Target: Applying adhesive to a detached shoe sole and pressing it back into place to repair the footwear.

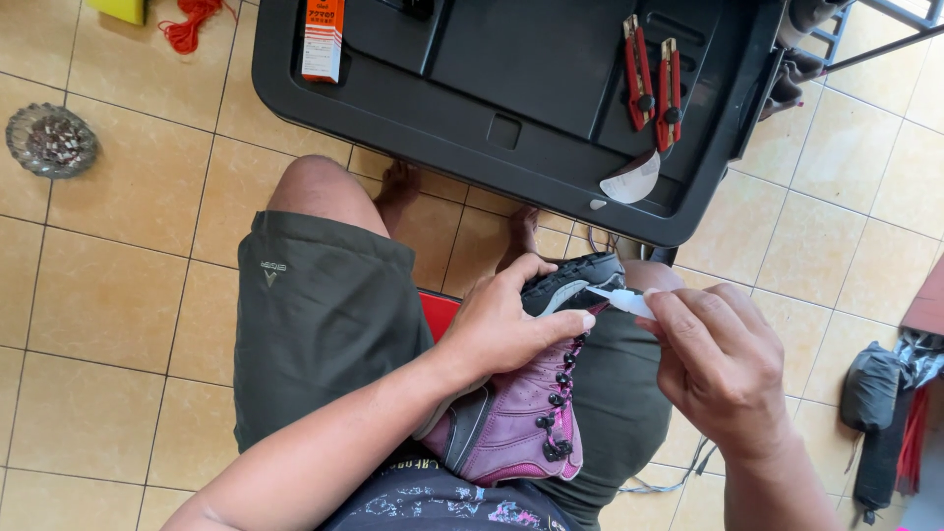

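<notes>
Resting on the tiled floor (98, 295) at far left, a round glass dish (51, 140) holds small dark bits. The left hand (506, 324) clamps a purple suede shoe (526, 413) on the lap, its toe hidden under the fingers. The right hand (718, 359) pinches a small white tube (621, 300) at the dark sole. Above, a black plastic tray (531, 108) carries two red cutters (654, 84).

Left hand (506, 324) curls closed over the shoe (526, 413). Right hand (713, 359), beside the shoe's toe, pinches with fingertips together.
</notes>
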